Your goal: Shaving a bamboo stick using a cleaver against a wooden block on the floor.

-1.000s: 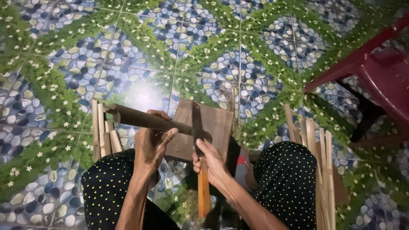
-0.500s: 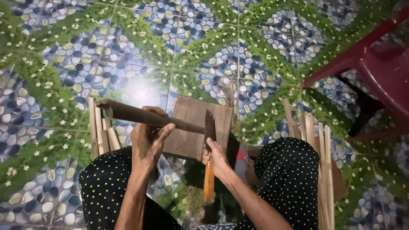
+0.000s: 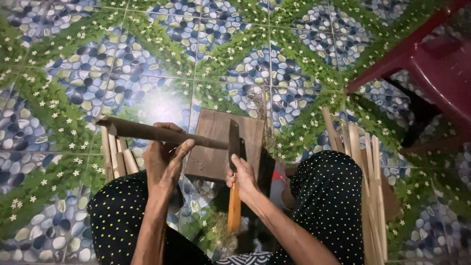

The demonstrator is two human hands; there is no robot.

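Bamboo stick (image 3: 157,132) gripped tight in left hand (image 3: 164,162), right hand (image 3: 244,176) closed around knife (image 3: 234,162) over wooden block (image 3: 216,147).

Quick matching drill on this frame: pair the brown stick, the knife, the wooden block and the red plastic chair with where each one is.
Things:
1. brown stick
2. knife
3. wooden block
4. red plastic chair

Places:
A. upper right of the view, on the patterned floor
B. gripped by the right hand, blade up
C. on the floor between the knees
D. held by the left hand, lying across the blade

Pairs: 1-D, 2-B, 3-C, 4-A
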